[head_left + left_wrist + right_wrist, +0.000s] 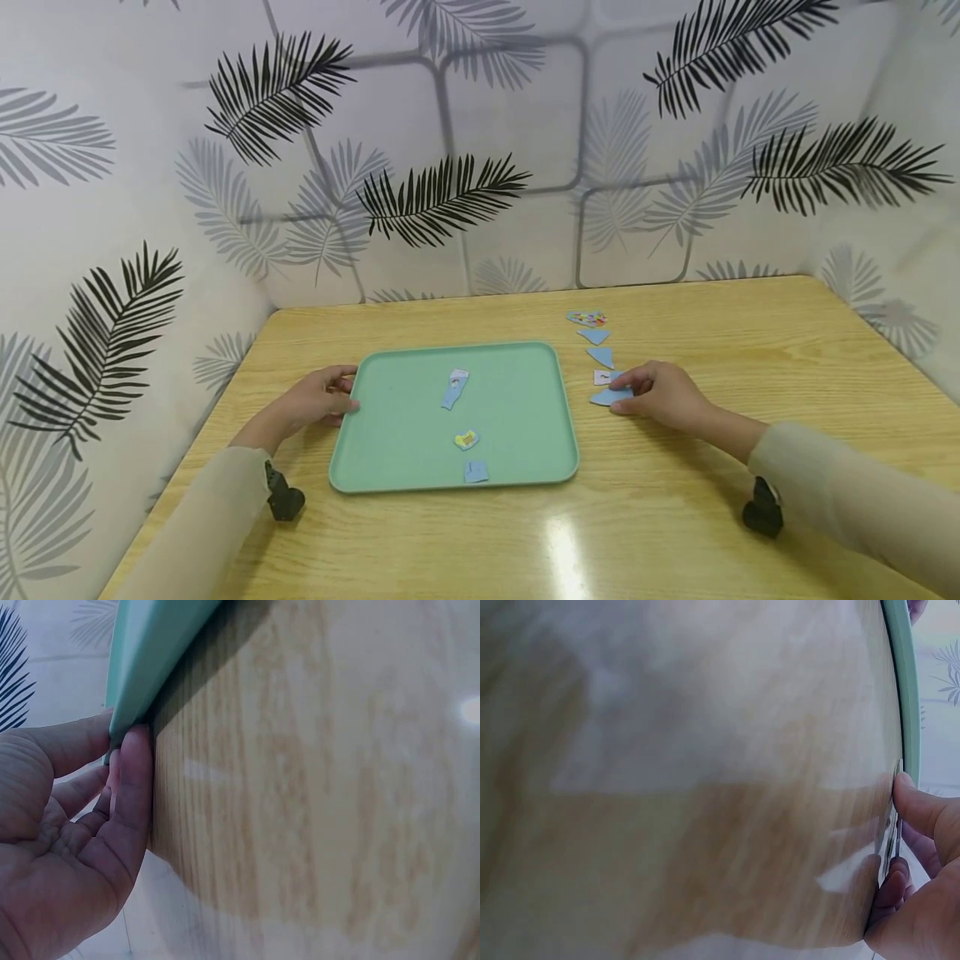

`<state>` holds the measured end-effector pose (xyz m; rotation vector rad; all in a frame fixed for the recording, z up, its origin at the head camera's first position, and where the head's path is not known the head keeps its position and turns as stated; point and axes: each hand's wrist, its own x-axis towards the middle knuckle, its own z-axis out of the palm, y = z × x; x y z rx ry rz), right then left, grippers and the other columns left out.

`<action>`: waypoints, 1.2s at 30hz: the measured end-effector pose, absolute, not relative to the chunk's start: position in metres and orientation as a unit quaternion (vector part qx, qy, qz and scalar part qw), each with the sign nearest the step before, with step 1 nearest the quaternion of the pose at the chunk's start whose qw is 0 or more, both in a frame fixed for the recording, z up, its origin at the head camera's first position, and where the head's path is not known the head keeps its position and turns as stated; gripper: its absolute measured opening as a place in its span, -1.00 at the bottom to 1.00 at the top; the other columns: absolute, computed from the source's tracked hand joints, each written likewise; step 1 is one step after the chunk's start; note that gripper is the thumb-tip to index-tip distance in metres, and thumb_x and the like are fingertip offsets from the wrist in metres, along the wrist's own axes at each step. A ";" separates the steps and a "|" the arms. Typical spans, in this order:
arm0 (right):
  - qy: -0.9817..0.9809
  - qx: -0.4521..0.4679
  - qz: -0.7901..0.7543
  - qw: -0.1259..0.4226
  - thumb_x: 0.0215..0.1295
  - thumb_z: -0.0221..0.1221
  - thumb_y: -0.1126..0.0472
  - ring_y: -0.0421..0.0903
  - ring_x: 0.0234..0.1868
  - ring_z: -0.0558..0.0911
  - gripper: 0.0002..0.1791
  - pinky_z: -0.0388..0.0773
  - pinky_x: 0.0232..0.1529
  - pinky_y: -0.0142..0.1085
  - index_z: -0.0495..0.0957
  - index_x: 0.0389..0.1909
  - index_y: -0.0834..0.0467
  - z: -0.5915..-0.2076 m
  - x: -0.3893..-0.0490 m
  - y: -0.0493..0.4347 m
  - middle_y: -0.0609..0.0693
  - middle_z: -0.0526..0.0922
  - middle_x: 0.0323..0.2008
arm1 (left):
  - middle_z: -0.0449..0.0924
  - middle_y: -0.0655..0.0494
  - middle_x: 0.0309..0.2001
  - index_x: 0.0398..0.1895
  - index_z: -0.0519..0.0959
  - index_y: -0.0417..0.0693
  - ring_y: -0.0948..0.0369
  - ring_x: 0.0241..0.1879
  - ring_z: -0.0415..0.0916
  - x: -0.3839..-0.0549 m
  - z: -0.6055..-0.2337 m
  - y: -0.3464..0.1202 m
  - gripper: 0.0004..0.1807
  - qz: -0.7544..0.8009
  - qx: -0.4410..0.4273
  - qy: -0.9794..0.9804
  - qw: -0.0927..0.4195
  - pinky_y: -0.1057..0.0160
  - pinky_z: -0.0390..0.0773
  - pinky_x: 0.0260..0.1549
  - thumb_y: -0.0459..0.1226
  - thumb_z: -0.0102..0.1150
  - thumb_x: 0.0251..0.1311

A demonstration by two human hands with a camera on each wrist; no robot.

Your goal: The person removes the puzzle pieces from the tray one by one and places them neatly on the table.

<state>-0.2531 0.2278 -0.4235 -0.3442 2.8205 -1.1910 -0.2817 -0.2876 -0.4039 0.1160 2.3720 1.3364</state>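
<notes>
wood-grain table [660, 533], leaf-print wall [517, 125].
with left hand [311, 400], gripping green tray [405, 425]; with right hand [667, 400], pinching blue piece [605, 398] beside tray.

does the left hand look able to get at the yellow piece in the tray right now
Probably yes: nothing visible stands between the left hand and the yellow piece. That hand grips the tray by its edge, though, so it would likely need to let go first.

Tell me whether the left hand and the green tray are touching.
Touching. The left wrist view shows it: the left hand has its thumb and a fingertip against the edge of the green tray, with no gap.
</notes>
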 end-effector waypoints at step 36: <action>0.916 -0.114 -0.383 0.043 0.02 0.48 0.14 -0.05 -0.35 0.41 -0.64 0.38 -0.36 -0.23 0.72 -0.15 0.20 -0.419 -0.247 0.230 0.02 0.52 -0.36 | 0.25 -0.17 0.02 0.48 0.06 -0.29 0.05 -0.11 0.34 -0.266 -0.402 -0.280 -0.27 0.477 0.033 0.855 0.200 0.17 0.57 -0.24 -0.41 0.15 0.30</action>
